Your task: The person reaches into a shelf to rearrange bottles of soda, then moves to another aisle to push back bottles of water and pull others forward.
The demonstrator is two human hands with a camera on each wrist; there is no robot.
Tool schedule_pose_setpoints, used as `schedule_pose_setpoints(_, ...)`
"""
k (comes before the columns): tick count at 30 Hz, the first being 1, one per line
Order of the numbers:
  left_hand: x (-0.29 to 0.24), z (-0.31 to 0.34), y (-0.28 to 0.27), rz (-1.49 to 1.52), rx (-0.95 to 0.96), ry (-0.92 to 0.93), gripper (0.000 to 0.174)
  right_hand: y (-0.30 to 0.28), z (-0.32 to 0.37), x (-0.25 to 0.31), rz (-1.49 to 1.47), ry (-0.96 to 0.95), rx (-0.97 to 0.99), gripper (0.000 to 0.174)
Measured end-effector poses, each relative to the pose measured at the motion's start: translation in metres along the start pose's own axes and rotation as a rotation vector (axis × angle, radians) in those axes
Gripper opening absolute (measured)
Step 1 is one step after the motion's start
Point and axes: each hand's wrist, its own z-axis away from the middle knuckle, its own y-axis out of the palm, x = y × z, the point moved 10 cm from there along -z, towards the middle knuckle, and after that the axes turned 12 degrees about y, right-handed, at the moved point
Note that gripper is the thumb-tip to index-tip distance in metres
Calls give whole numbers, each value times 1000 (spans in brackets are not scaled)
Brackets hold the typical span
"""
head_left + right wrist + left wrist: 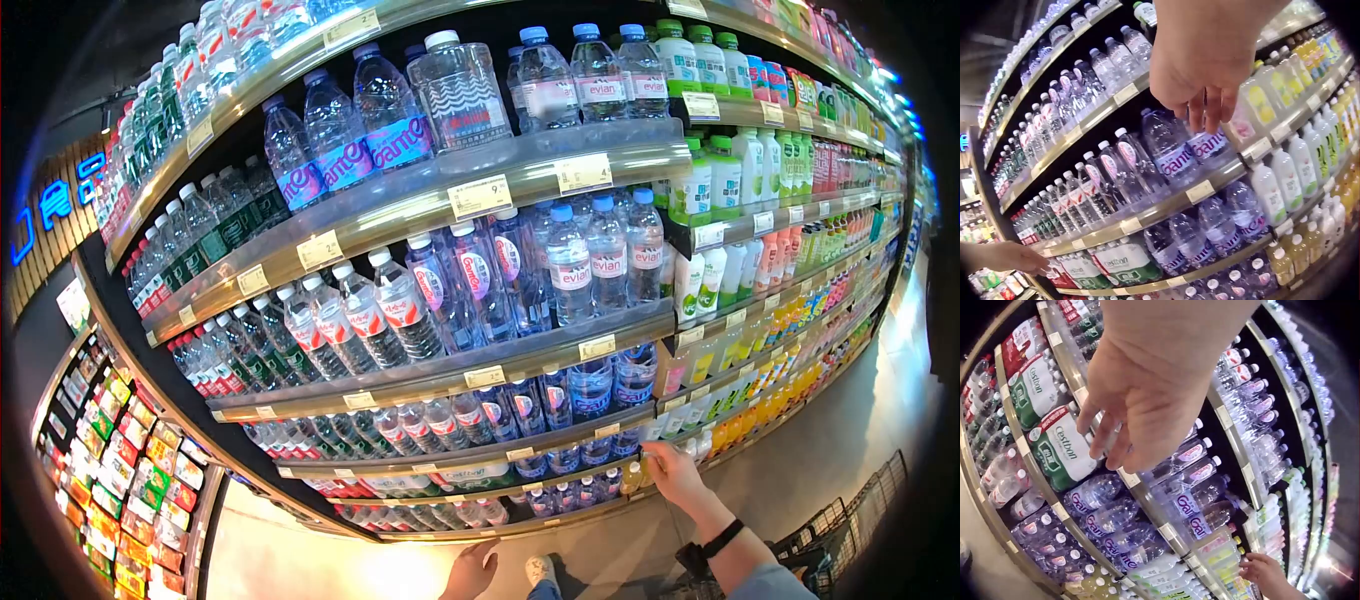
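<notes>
My right hand [678,478] reaches out low in front of the shelves, fingers loosely bent. In the right wrist view its fingertips overlap a large Ganten water bottle [1208,147] on a middle shelf, and nothing shows in its grasp. A second big Ganten bottle [1169,145] stands just beside. Lower and nearer my body, my left hand [472,572] hangs relaxed and holds nothing. In the left wrist view, its fingers overlap the shelf edge near shrink-wrapped Cestbon water packs [1063,450].
Tall shelves of drinks run along the aisle, with Evian bottles [572,270] higher up and price tags [480,197] on the edges. Green-capped bottles [690,190] fill the right section. A wire shopping cart [850,525] stands at lower right; packaged goods [130,480] line the left.
</notes>
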Motion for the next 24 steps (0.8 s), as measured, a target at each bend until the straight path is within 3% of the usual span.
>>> schedule_pose_setpoints(3,-12,-29,-28,77,-50,25,34,3,-46,64,-55,-54,23,32)
schedule_pose_setpoints(5,3,-51,-32,23,58,-34,35,-1,-77,107,-69,-67,0,35)
schedule_pose_setpoints(7,-27,-84,-64,-27,-159,304,35,-2,-106,147,-82,-87,-28,38)
schedule_pose_setpoints(10,-35,-118,-84,-17,-176,318,36,-3,-145,202,-125,-207,-52,47)
schedule_pose_setpoints(13,-41,-138,-103,-19,-209,354,38,-6,-182,247,-92,-345,-211,58)
schedule_pose_setpoints(15,-49,-149,-113,34,-199,427,41,-11,-209,267,-54,-274,-261,58)
schedule_pose_setpoints(18,-55,-158,-134,-9,-241,478,40,-16,-247,287,3,-319,-390,60)
schedule_pose_setpoints(24,-50,-177,-155,26,-269,469,38,-1,-287,289,147,-297,-373,55)
